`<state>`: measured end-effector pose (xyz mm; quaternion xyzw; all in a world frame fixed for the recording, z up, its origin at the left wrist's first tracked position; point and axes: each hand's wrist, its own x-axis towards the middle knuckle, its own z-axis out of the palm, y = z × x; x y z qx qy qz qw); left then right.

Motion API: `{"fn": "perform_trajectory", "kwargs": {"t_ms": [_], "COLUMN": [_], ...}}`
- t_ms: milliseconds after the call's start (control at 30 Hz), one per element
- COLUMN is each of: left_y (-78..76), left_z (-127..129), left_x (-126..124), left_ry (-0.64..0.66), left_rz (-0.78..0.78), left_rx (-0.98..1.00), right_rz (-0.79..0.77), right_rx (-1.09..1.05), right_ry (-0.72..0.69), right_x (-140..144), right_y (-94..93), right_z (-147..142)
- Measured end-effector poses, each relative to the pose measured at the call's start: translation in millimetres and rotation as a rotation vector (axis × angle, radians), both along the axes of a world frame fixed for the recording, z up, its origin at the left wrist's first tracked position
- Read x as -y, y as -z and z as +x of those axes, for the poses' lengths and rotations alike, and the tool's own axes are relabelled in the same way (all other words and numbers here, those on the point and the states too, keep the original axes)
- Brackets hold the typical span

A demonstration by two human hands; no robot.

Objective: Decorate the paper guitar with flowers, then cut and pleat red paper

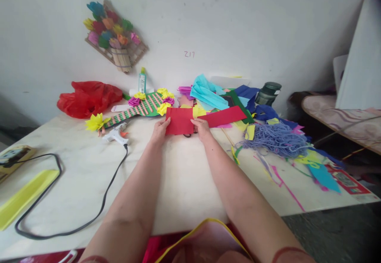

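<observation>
Both arms stretch out over the pale tabletop (184,183), and between them sits a red paper square (179,120), far side of the surface, right in the middle. The left hand (160,130) pinches the sheet's left edge, thumb on top, fingers tucked under. The right hand (202,128) grips the right edge the same way, so the sheet is held taut between the two. Something dark peeks out just under the sheet's lower edge, too small to name, possibly scissor handles.

Just behind and to the right lies a longer red paper strip (228,116), angled, touching a heap of blue, cyan and green paper scraps (220,94). A tangle of purple yarn (275,138) sits near the right hand's side, a dark jar (268,93) standing behind it. To the left, a white glue gun (116,135) rests on the tabletop, its black cord (59,199) looping toward the near edge. Behind the gun lies a green striped craft piece with paper flowers (143,106), a glue bottle (142,81) upright at the wall, and a red plastic bag (87,98) further left. A paper flower bouquet (114,36) hangs on the wall.
</observation>
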<state>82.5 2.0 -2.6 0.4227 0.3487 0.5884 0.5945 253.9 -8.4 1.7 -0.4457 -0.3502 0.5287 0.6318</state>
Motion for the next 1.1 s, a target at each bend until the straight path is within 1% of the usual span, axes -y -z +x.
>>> {"fn": "perform_trajectory", "kwargs": {"t_ms": [100,167,267,333,533,900,1033,1100], "left_y": [0.8,1.0,-0.6,-2.7,-5.7,-1.0,-3.4,-5.4], "left_z": [0.4,0.7,1.2,1.7,3.1,3.8,3.3,2.5], "left_x": [-0.4,-1.0,-0.8,0.2,1.6,-2.3,-0.8,1.4], "left_ry": [-0.024,-0.064,-0.111,-0.118,-0.119,-0.144,-0.106,-0.048], "left_rz": [0.039,0.053,0.046,0.048,0.059,0.077,0.044,0.021], "left_rx": [-0.03,-0.086,-0.171,-0.195,-0.216,-0.194,-0.147,-0.2], "right_rz": [0.011,0.019,0.026,0.026,0.029,0.032,0.015,0.011], "right_rx": [0.002,0.001,0.009,0.028,0.025,0.014,0.002,0.009], "right_ry": [-0.005,-0.009,-0.016,-0.022,-0.014,-0.016,-0.014,-0.022], "right_x": [-0.6,-0.8,-1.0,-1.2,-1.9,-2.0,-1.9,-1.9], "right_y": [0.8,1.6,2.7,3.2,3.4,3.4,1.2,0.6], "right_z": [-0.2,-0.3,-0.2,0.1,0.8,0.6,0.7,1.0]}}
